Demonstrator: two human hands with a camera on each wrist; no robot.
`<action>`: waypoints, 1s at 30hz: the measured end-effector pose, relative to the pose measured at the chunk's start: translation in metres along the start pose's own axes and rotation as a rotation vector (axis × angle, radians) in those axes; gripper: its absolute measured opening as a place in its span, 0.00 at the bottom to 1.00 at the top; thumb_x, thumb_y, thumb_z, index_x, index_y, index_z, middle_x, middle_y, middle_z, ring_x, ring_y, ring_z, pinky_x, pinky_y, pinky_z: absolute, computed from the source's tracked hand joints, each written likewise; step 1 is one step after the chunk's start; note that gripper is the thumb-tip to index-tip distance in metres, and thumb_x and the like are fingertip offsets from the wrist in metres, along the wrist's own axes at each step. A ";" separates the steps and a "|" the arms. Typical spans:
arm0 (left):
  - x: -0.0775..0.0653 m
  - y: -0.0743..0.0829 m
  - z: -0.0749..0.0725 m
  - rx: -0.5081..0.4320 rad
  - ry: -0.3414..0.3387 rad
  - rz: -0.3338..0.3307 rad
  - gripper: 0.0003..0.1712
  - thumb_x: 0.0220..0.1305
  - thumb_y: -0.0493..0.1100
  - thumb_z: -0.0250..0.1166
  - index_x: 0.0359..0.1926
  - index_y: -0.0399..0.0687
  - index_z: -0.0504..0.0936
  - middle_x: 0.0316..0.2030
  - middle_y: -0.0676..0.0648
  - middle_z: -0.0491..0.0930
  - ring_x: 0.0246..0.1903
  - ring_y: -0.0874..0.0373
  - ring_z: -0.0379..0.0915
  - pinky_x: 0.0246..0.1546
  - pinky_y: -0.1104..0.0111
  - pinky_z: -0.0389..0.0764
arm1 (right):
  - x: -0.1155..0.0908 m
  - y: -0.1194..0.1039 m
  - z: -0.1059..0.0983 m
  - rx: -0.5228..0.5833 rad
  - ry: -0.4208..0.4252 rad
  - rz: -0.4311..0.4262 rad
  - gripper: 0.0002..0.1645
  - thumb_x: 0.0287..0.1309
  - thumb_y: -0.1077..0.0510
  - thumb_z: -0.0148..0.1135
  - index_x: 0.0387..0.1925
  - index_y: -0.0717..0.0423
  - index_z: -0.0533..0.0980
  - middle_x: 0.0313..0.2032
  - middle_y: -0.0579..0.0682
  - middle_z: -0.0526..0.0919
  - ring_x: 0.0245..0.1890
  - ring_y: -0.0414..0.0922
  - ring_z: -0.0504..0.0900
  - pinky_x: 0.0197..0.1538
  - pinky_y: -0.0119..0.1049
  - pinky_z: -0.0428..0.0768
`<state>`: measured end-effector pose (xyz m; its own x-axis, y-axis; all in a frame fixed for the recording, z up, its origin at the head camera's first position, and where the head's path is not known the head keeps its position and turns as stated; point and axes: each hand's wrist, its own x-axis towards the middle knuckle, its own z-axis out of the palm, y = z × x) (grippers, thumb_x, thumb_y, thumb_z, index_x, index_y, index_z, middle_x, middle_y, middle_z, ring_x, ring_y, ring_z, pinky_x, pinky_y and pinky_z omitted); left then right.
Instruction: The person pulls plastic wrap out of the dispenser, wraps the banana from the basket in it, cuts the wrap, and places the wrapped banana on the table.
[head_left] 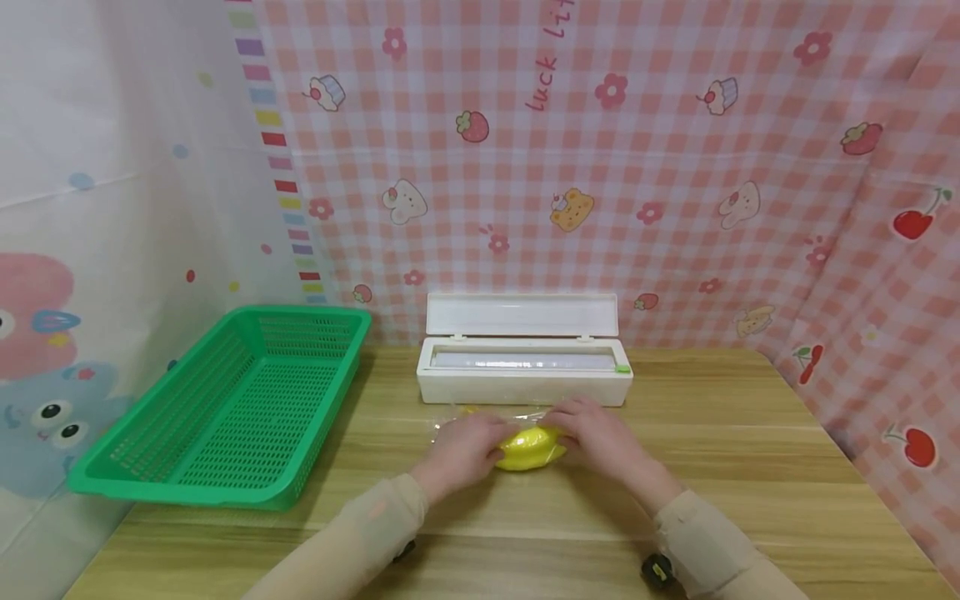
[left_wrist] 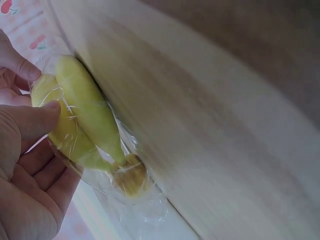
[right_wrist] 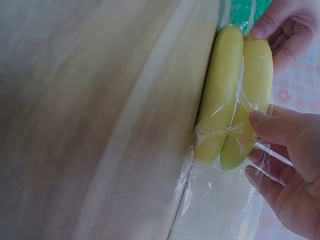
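I see two smooth, curved yellow bananas [right_wrist: 222, 95] in crinkled, glossy clear film [right_wrist: 207, 192], pinched by the fingers of both left hand [head_left: 463, 448] and right hand [head_left: 597, 437], before an open-lidded white box [head_left: 525, 389] on the wood-grained table [head_left: 525, 542]; leftward, a perforated green basket [head_left: 180, 497].

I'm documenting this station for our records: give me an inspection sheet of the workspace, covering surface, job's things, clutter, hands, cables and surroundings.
Surface: wood-grain tabletop.
Job's things: two yellow bananas under clear film; behind them, a white dispenser with its lid raised and a roll inside.
Clutter: nothing seen.
Hands: left hand and right hand both hold the bananas.
Cables: nothing seen.
Surroundings: green basket at the left; pink checked cloth behind and at the right; white printed cloth at the left.
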<state>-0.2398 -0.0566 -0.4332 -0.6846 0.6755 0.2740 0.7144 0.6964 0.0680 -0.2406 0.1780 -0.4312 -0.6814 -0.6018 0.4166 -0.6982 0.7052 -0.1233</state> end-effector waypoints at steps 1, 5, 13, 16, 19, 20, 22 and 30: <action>-0.001 0.001 0.000 -0.001 -0.001 0.000 0.27 0.51 0.38 0.68 0.55 0.56 0.78 0.46 0.53 0.80 0.45 0.56 0.76 0.39 0.63 0.79 | -0.001 -0.001 0.000 0.002 -0.007 0.003 0.21 0.45 0.64 0.70 0.43 0.46 0.80 0.43 0.42 0.80 0.46 0.43 0.74 0.50 0.40 0.74; -0.003 0.003 0.000 0.001 -0.008 0.006 0.25 0.51 0.38 0.68 0.53 0.56 0.79 0.45 0.54 0.80 0.44 0.57 0.76 0.38 0.63 0.79 | -0.003 -0.002 -0.001 0.000 -0.018 0.004 0.22 0.44 0.65 0.71 0.43 0.45 0.80 0.43 0.43 0.80 0.45 0.44 0.74 0.49 0.41 0.75; -0.005 0.003 -0.007 -0.087 -0.043 0.027 0.25 0.50 0.41 0.69 0.53 0.52 0.79 0.46 0.54 0.80 0.45 0.58 0.76 0.45 0.66 0.76 | -0.008 -0.006 -0.007 0.035 -0.043 -0.006 0.23 0.43 0.62 0.72 0.45 0.47 0.79 0.46 0.44 0.80 0.47 0.45 0.75 0.49 0.43 0.75; -0.006 0.002 -0.012 -0.125 -0.048 0.026 0.26 0.52 0.44 0.69 0.54 0.51 0.78 0.49 0.53 0.79 0.48 0.58 0.74 0.49 0.66 0.74 | -0.011 -0.006 -0.012 0.075 -0.052 0.014 0.24 0.45 0.58 0.71 0.48 0.47 0.78 0.48 0.44 0.79 0.49 0.45 0.75 0.52 0.44 0.74; -0.007 -0.001 -0.020 -0.163 -0.020 0.010 0.26 0.53 0.47 0.69 0.55 0.48 0.77 0.50 0.51 0.78 0.50 0.57 0.74 0.51 0.65 0.73 | -0.013 -0.004 -0.018 0.117 -0.015 0.017 0.25 0.46 0.57 0.71 0.49 0.49 0.77 0.48 0.46 0.80 0.49 0.46 0.76 0.53 0.45 0.74; -0.008 -0.003 -0.024 -0.176 -0.004 0.004 0.26 0.53 0.46 0.69 0.55 0.47 0.77 0.50 0.50 0.78 0.50 0.56 0.74 0.52 0.64 0.73 | -0.013 -0.004 -0.020 0.132 0.004 0.017 0.25 0.46 0.56 0.71 0.50 0.50 0.77 0.48 0.46 0.80 0.49 0.46 0.76 0.53 0.45 0.74; -0.008 -0.008 -0.031 -0.211 0.030 -0.021 0.26 0.53 0.46 0.69 0.54 0.46 0.77 0.50 0.49 0.78 0.50 0.54 0.74 0.53 0.63 0.72 | -0.013 -0.001 -0.024 0.152 0.049 0.012 0.25 0.45 0.58 0.71 0.49 0.52 0.77 0.47 0.47 0.80 0.48 0.47 0.77 0.52 0.45 0.74; -0.009 -0.037 -0.037 -0.293 0.116 -0.148 0.21 0.52 0.42 0.69 0.49 0.43 0.80 0.47 0.47 0.80 0.49 0.52 0.73 0.54 0.61 0.71 | -0.014 0.014 -0.033 0.167 0.130 0.092 0.24 0.45 0.60 0.71 0.48 0.54 0.78 0.44 0.49 0.81 0.48 0.49 0.76 0.52 0.48 0.73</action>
<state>-0.2550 -0.0972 -0.4024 -0.7747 0.5290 0.3464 0.6316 0.6740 0.3832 -0.2336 0.2090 -0.4094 -0.7174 -0.4770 0.5077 -0.6685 0.6765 -0.3090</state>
